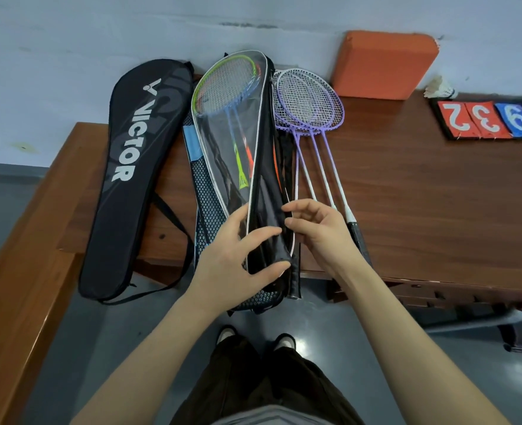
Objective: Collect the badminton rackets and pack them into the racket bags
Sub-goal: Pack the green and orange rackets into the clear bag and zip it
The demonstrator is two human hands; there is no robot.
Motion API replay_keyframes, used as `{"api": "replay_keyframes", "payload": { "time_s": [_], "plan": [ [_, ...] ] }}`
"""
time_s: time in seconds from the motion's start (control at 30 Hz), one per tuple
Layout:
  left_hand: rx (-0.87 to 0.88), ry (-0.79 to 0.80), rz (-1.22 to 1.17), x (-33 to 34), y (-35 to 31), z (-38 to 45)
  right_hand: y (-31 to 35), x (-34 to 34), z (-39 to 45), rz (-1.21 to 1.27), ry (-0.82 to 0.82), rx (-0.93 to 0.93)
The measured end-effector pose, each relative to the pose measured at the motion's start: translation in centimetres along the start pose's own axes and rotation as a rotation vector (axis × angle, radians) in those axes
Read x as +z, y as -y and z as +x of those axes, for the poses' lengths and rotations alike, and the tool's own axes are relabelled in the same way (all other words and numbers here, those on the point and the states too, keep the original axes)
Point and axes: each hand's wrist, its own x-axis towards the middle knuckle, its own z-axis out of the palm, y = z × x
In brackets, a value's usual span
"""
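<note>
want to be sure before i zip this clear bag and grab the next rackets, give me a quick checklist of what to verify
1. Rackets are inside the clear-front bag: ok, green and blue frames show through the window.
2. Left hand has the bag's lower end: ok, fingers curl round it.
3. Right hand is on the zipper pull: cannot tell, fingers sit at the bag's edge but no pull shows.
4. Handles are fully inside: not ok, a black grip pokes out below the bag's end.
5. Purple rackets are within reach: ok, lying unpacked right of the bag.
6. Black VICTOR bag is open for them: cannot tell.
</note>
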Motion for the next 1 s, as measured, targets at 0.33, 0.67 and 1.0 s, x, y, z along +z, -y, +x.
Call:
{"api": "replay_keyframes", "payload": {
  "time_s": [0.33, 0.67, 1.0],
  "plan": [
    [0.173, 0.002, 0.071, 0.9, 0.7, -0.5, -0.7, -0.2, -0.4, 0.044, 0.030, 0.028],
    [0.100, -0.228, -0.119, -0.1, 0.0, 0.3, -2.3, 0.9, -3.7, 0.410, 0.155, 0.119],
    [0.051, -0.149, -0.138, -4.2, 2.0, -2.3, -1.8, 4.3, -5.5, 0.551, 0.367, 0.134]
  ]
}}
